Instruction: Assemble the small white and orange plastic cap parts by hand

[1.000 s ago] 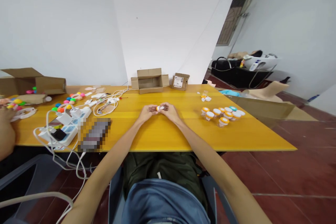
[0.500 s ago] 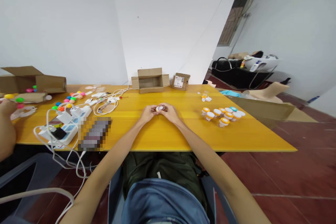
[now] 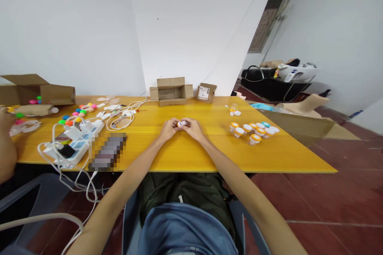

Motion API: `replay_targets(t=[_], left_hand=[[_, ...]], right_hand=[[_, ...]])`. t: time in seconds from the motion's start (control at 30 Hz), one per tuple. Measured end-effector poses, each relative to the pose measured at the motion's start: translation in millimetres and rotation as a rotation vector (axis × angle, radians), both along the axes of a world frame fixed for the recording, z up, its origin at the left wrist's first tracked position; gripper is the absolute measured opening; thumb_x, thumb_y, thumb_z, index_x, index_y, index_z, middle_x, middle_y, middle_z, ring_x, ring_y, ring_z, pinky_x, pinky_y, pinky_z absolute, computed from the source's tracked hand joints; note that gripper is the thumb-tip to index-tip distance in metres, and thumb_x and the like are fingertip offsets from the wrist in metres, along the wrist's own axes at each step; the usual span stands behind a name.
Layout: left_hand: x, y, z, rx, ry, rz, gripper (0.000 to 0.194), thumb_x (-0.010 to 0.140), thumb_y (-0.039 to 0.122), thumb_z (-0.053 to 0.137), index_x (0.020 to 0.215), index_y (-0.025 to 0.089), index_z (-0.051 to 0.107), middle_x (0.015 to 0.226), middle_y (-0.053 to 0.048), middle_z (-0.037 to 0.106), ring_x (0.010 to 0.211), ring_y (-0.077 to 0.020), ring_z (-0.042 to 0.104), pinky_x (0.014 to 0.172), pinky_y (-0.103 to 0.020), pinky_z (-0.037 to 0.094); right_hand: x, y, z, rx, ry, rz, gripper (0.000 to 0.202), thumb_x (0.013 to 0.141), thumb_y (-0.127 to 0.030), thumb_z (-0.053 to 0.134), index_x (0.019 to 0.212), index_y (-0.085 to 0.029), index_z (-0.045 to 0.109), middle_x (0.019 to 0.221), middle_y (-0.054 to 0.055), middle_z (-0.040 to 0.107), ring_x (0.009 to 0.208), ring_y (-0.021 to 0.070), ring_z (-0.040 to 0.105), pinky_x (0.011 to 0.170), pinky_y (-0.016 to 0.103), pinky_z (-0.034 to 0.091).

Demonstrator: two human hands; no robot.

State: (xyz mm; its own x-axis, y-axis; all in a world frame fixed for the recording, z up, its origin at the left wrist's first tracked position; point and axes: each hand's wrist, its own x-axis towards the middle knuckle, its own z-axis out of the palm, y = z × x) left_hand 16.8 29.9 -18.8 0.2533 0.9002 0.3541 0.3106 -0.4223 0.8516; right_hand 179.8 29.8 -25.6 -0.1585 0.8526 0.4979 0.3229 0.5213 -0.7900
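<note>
Both my hands meet above the middle of the yellow table, around one small jar with white and orange on it. My left hand has its fingers wrapped round the jar's left side. From the right, my right hand grips the same jar. Fingers hide most of it, and its contents cannot be made out. To the right stands a group of several small clear jars with orange, white and teal lids. Behind them lie a few small loose pieces.
Small open carton and labelled box at the back. On the left: power strip with white cables, phone, colourful balls, larger carton. Another person's arm reaches in at the far left.
The jar is turned slightly between my fingers; my hands stay in nearly the same place. At the far left, the other person's hand has shifted slightly left.
</note>
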Motion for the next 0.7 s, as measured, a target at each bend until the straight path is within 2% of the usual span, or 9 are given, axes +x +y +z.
replay_targets(t=[0.33,0.7], left_hand=[[0.8,-8.0,6.9,0.045,0.064,0.023,0.018,0.072,0.014,0.071,0.084,0.020,0.061,0.070,0.004,0.067,0.064,-0.0128,0.062,0.065,-0.024,0.049],[1.6,-9.2,8.5,0.049,0.137,0.036,0.016,0.073,0.016,0.068,0.089,0.020,0.064,0.072,0.003,0.068,0.068,-0.0143,0.062,0.068,-0.025,0.048]], right_hand=[[-3.2,-6.2,5.9,-0.066,0.033,-0.019,0.013,0.068,-0.025,0.068,0.080,-0.021,0.071,0.078,0.001,0.073,0.073,0.0189,0.067,0.070,0.030,0.053],[-2.0,-9.1,8.8,-0.035,0.007,-0.007,0.015,0.068,-0.024,0.069,0.082,-0.021,0.071,0.082,0.001,0.075,0.076,0.0188,0.068,0.071,0.030,0.055]])
